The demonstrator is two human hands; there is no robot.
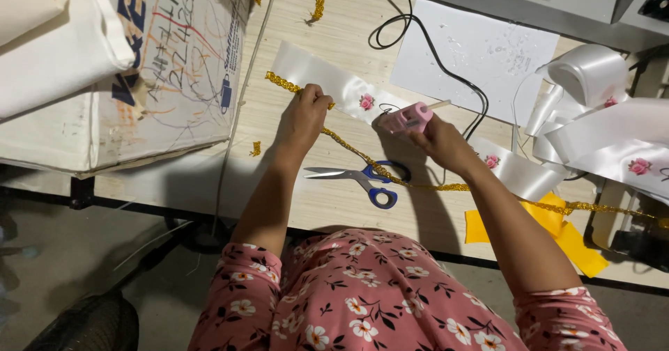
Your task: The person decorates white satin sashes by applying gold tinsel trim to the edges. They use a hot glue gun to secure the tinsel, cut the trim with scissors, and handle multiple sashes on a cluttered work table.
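Diagonally under both hands: gold trim along white ribbon, left hand pinching it (upper end), right hand gripping pink glue gun just beside.

White ribbon with pink roses, gold glitter trim, pink glue gun, blue-handled scissors, yellow paper at the pale wood desk's near edge.

L hand fingers curled, pressing; R hand clenched.
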